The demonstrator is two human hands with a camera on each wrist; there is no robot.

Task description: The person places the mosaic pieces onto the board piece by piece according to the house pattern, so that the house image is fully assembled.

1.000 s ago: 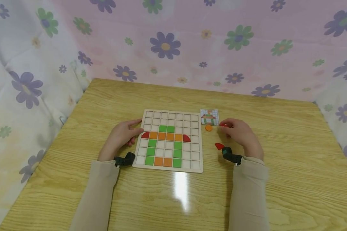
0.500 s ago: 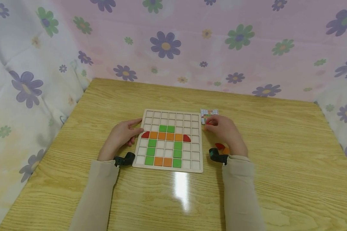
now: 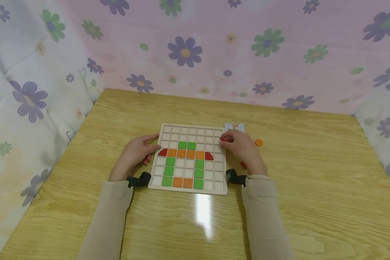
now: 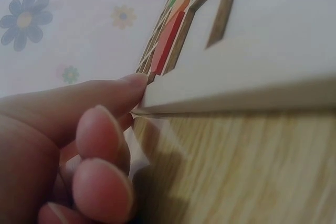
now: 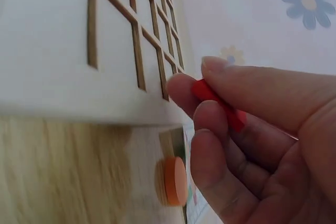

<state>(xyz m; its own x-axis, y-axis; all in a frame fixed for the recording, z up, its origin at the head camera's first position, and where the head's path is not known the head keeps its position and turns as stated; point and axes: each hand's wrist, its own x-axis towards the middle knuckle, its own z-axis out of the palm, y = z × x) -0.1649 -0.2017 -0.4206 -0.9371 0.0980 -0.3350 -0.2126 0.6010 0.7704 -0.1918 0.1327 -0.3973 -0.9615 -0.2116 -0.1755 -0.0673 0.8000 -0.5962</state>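
Note:
A square wooden grid board [image 3: 188,191] lies on the table, bearing green, orange and red pieces. My left hand [image 3: 136,155] holds its left rim, thumb at the edge near a red quarter-circle piece [image 4: 167,45]; the other fingertips are curled below the thumb in the left wrist view. My right hand [image 3: 242,146] pinches a small flat red piece [image 5: 223,106] between thumb and fingers, at the board's right rim. Fingers cover part of that piece. An orange disc [image 5: 177,181] lies under the right hand, hidden in the head view.
A small pattern card [image 3: 229,126] lies by the board's upper right corner, partly behind the right hand. Another orange disc [image 3: 258,142] rests farther right. One loose red piece [image 3: 243,165] shows partly beside the right wrist. A floral cloth [image 3: 227,43] hangs behind the table.
My right hand has moved left with the red piece, from beside the card to the board's right rim. It now covers part of the card. The left hand stays on the board.

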